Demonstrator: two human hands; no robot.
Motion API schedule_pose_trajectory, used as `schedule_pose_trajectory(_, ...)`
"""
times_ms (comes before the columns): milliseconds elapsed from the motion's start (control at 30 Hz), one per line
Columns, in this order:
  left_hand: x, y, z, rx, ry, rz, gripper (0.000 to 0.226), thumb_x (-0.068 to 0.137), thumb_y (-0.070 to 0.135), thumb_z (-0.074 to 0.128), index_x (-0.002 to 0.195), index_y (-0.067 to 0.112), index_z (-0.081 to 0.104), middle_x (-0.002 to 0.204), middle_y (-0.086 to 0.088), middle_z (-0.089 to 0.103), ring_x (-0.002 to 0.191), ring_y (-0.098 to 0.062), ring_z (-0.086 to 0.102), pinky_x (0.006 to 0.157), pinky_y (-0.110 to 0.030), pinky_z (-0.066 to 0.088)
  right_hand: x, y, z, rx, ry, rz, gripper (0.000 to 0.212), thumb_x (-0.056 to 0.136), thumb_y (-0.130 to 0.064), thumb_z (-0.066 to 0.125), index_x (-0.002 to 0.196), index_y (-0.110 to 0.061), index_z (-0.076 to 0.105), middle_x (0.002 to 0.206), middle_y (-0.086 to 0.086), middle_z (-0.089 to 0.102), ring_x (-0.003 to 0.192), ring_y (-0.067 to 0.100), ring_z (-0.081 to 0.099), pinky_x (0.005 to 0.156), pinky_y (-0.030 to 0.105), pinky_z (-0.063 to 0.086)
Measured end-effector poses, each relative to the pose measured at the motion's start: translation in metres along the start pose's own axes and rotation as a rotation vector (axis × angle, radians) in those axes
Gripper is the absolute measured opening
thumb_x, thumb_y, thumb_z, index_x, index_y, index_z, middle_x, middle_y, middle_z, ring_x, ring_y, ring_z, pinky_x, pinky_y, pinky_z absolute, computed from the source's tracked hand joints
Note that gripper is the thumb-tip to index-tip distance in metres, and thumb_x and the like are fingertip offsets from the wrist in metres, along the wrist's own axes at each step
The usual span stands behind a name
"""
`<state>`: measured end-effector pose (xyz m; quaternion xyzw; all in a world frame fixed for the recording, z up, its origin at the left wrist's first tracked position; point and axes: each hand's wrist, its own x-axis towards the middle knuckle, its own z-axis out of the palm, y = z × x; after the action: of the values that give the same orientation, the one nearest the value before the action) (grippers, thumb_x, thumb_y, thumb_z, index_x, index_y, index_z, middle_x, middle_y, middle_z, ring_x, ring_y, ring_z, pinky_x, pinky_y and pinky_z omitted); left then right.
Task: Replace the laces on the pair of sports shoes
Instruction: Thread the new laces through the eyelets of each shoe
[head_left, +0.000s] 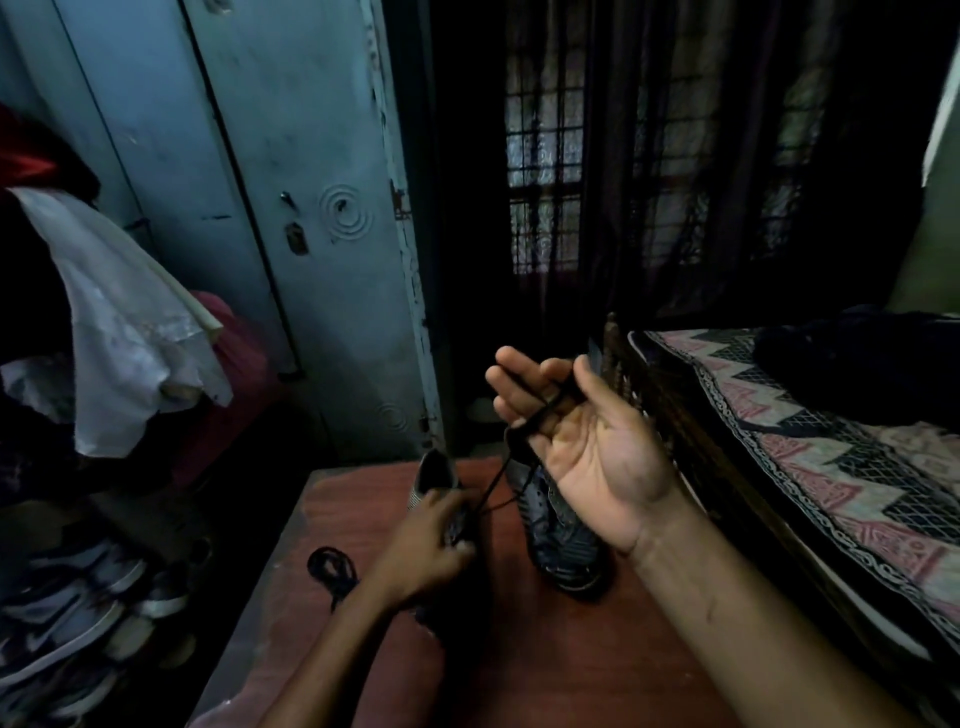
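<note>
While the room around it is lying in deep shadow, a reddish-brown wooden table (519, 665) is filling the lower middle of the view, and two dark sports shoes are standing on it side by side, toes pointing away from the person. The left shoe (435, 475) is sitting under the left hand (434, 545), which is reaching down from the bottom edge and gripping the shoe's laced upper with curled fingers. The right shoe (563, 540) is standing just beside it, partly covered by the right hand (582, 441). That hand is raised above the shoes, palm turned up toward the camera, fingers loosely bent, and a thin black lace (493, 483) is running across its fingers and being held between them. From there the lace is stretching tautly down and to the left, ending at the left shoe beneath the left hand's fingertips. A second black lace (332, 571) is lying in a loose coil on the table, near the left forearm and apart from both shoes.

To the left, a pale blue metal cupboard (291, 208) is standing behind a heap of clothes topped by a white cloth (119, 322). Below that, several more sneakers (88, 597) are lying piled on the floor. To the right, a bed with a patterned pink and black cover (831, 467) is running alongside the table. Behind, a barred window (545, 171) is showing dimly through a dark curtain.
</note>
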<state>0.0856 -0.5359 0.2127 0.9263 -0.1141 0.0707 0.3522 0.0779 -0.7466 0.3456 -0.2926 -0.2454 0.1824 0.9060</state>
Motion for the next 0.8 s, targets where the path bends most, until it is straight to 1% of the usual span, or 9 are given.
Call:
schedule_pose_trajectory(67,0.011,0.041,-0.016,-0.262,0.031,0.139,0.065,0.078,0.04,0.054,0.141,0.049,0.038,0.143,0.032,0.048,0.137,0.004,0.045,0.107,-0.011,0.035,-0.002,0.005,0.0,-0.02,-0.007,0.041,0.04,0.107,-0.032,0.032,0.1,-0.007,0.062,0.13,0.019,0.066,0.122,0.03,0.064,0.106,0.038,0.049)
schedule_pose_trajectory(133,0.017,0.078,-0.025,-0.276,0.011,0.233,0.06,0.084,0.033,0.061,0.137,0.049,0.038,0.136,0.04,0.049,0.127,0.019,0.045,0.104,-0.009,0.037,-0.004,0.01,0.002,-0.025,-0.007,0.077,0.041,0.107,-0.032,0.031,0.103,-0.006,0.063,0.132,0.02,0.064,0.124,0.03,0.063,0.107,0.038,0.048)
schedule_pose_trajectory(200,0.024,0.096,-0.028,-0.167,0.015,0.249,0.043,0.091,0.013,0.064,0.131,0.026,0.055,0.116,0.018,0.062,0.107,0.017,0.056,0.089,-0.006,0.044,-0.008,0.014,0.003,-0.042,-0.006,0.107,0.043,0.107,-0.032,0.031,0.108,-0.003,0.062,0.132,0.022,0.064,0.125,0.032,0.061,0.108,0.04,0.047)
schedule_pose_trajectory(300,0.035,0.098,-0.04,-0.046,-0.025,0.24,0.027,0.097,-0.014,0.049,0.109,0.008,0.058,0.082,0.015,0.053,0.085,-0.003,0.058,0.062,-0.002,0.041,-0.015,0.016,-0.001,-0.051,0.001,0.192,0.046,0.105,-0.035,0.034,0.118,0.0,0.062,0.13,0.024,0.064,0.122,0.033,0.063,0.108,0.042,0.046)
schedule_pose_trajectory(433,0.05,0.101,-0.065,-0.03,0.244,0.423,0.024,0.108,0.012,0.037,0.102,0.004,0.059,0.085,-0.003,0.061,0.079,-0.004,0.056,0.072,-0.02,0.045,-0.027,0.027,-0.021,-0.192,0.097,0.363,0.048,0.108,-0.031,0.033,0.127,0.004,0.059,0.126,0.025,0.066,0.118,0.033,0.066,0.103,0.04,0.052)
schedule_pose_trajectory(567,0.049,0.091,-0.065,0.225,0.186,0.426,0.032,0.109,0.035,0.033,0.096,0.013,0.052,0.082,-0.002,0.058,0.074,-0.017,0.058,0.068,-0.037,0.049,-0.028,0.047,-0.05,-0.249,0.328,0.482,0.039,0.108,-0.022,0.038,0.115,0.007,0.063,0.114,0.029,0.069,0.111,0.04,0.067,0.096,0.047,0.054)
schedule_pose_trajectory(667,0.044,0.083,-0.064,0.324,0.164,0.459,0.035,0.109,0.038,0.032,0.098,0.011,0.052,0.084,-0.001,0.059,0.075,-0.02,0.057,0.068,-0.041,0.047,-0.026,0.057,-0.066,-0.239,0.478,0.47,0.035,0.108,-0.017,0.037,0.104,0.004,0.065,0.097,0.023,0.073,0.095,0.035,0.069,0.083,0.041,0.058)
schedule_pose_trajectory(733,0.044,0.076,-0.065,0.345,0.169,0.441,0.034,0.11,0.037,0.032,0.101,0.011,0.053,0.087,0.0,0.061,0.077,-0.019,0.058,0.069,-0.044,0.047,-0.027,0.065,-0.074,-0.203,0.512,0.46,0.034,0.108,-0.018,0.038,0.106,0.003,0.064,0.096,0.021,0.072,0.093,0.032,0.068,0.076,0.035,0.06)
schedule_pose_trajectory(800,0.046,0.069,-0.066,0.378,0.146,0.427,0.041,0.108,0.043,0.029,0.102,0.012,0.053,0.087,0.0,0.061,0.077,-0.02,0.059,0.07,-0.047,0.048,-0.031,0.07,-0.08,-0.226,0.485,0.461,0.035,0.108,-0.02,0.039,0.112,0.005,0.064,0.103,0.021,0.073,0.099,0.033,0.069,0.084,0.037,0.058)
